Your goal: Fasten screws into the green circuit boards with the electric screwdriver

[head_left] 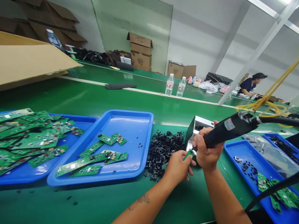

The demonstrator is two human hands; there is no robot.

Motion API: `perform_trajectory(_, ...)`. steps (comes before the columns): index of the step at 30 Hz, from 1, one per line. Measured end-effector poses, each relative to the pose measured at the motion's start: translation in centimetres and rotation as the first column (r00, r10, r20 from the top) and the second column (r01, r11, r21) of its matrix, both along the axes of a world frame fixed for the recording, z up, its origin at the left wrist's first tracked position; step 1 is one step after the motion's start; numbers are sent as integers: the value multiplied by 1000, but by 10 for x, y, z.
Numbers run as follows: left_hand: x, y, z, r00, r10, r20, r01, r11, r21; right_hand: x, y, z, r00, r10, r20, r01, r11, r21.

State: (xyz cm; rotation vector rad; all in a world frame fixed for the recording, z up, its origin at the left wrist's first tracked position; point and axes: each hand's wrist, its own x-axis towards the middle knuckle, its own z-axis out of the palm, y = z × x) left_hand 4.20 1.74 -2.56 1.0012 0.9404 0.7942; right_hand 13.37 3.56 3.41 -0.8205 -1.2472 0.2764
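My left hand (177,166) pinches a small green circuit board (190,153) just in front of a white-and-black metal box (202,120). My right hand (209,152) is wrapped round a black electric screwdriver (227,129), tilted with its cable end up to the right. The screwdriver's lower end points toward the board; my fingers hide its tip, so I cannot tell whether it touches. Left of the box, close to my left hand, lies a heap of small black plastic pieces (163,151).
A blue tray (142,140) holds several circuit boards; another blue tray (37,179) farther left is piled with them. At right, a blue tray (235,149) carries boards and black pieces. Yellow cords (268,98) hang above the screwdriver. Two water bottles (169,84) stand behind. A person (249,85) sits far right.
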Motion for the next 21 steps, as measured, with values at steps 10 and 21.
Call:
perform_trajectory(10,0,1,-4,1000,-1,-8,1,999,47,2,3,-3,998,60,9,-59,994,-89)
perform_trajectory(21,-78,46,40,700,100,-707,260,887,383,103,-60,-38,882,-462,93,470,849,-241)
